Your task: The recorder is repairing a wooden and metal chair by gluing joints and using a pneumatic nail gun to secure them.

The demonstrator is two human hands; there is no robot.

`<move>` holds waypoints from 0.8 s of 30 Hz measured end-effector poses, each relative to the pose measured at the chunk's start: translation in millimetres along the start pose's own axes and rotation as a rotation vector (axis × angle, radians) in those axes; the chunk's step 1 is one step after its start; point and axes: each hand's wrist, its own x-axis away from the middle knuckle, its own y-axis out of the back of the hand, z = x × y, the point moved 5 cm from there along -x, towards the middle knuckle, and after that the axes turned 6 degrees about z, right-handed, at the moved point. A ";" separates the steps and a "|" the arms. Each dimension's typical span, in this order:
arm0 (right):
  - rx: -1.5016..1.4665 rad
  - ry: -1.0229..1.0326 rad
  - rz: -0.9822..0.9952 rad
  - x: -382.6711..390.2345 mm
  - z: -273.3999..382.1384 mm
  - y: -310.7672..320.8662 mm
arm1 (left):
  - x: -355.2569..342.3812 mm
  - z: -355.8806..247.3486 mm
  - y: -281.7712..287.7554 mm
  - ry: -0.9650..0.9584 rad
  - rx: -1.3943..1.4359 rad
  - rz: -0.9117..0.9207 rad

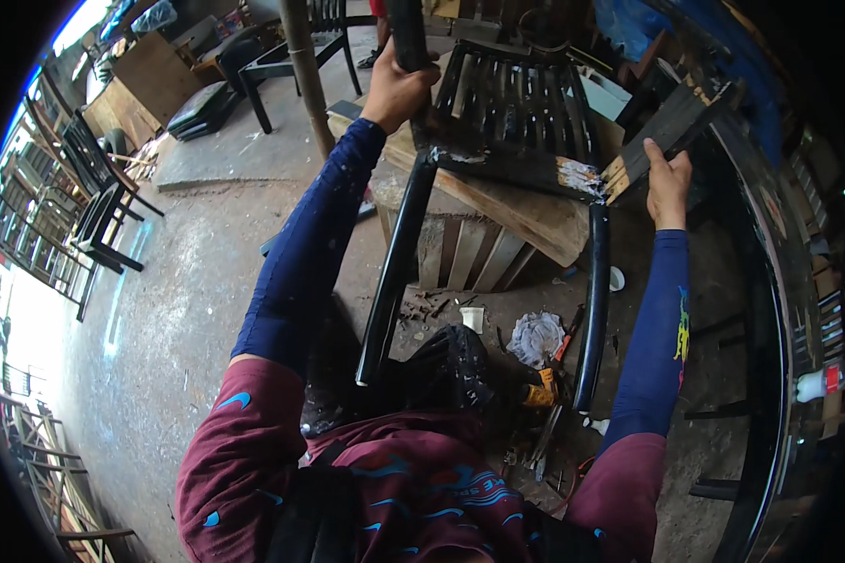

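A black wooden chair frame point(507, 167) with a slatted part lies over a rough wooden plank point(526, 220), its two legs point(399, 272) pointing toward me. My left hand point(396, 92) is closed round a dark upright post at the frame's left side. At the right, my right hand point(668, 185) grips a dark flat board point(671, 122), thumb on its upper face. Pale wooden pegs show at the board's near end, close against the frame's right corner. Whitish residue marks both front corners; whether the board is joined to the frame I cannot tell.
A slatted wooden crate point(460, 253) stands under the plank. On the floor lie a yellow power tool point(540, 389), a crumpled white cloth point(536, 339) and scattered tools. Dark chairs point(103, 220) stand at left; a long black glossy piece point(770, 281) runs along the right.
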 end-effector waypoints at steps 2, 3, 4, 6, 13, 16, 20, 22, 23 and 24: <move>0.144 0.016 0.002 4.2 13.6 1.4 | -1.0 -1.3 3.2 0.169 0.050 0.064; 0.329 -0.021 -0.023 5.1 20.0 5.1 | -1.3 -6.3 5.0 0.185 0.091 0.095; 0.389 0.025 0.034 8.2 29.7 8.5 | -2.2 -14.2 11.8 0.183 0.018 0.129; 0.499 -0.145 0.083 10.4 36.4 15.8 | -1.8 -22.8 23.7 0.325 -0.024 0.188; 0.436 0.054 0.289 20.1 75.9 15.6 | -1.4 -70.1 35.8 0.319 -0.290 0.256; 0.364 0.173 0.196 10.4 94.4 25.4 | -12.3 -128.6 40.0 -0.007 -0.208 -0.007; 0.091 0.083 0.166 -11.9 102.2 18.8 | -39.7 -238.1 35.3 -0.460 -0.355 -0.042; -0.057 0.077 0.118 -22.9 104.5 3.8 | -54.1 -288.8 28.9 -0.649 -0.533 -0.057; -0.134 0.058 0.109 -27.4 104.0 -6.3 | -61.9 -311.2 24.3 -0.773 -0.668 -0.110; -0.257 0.077 0.108 -31.6 104.7 -18.4 | -80.9 -331.3 31.5 -0.616 -0.746 -0.164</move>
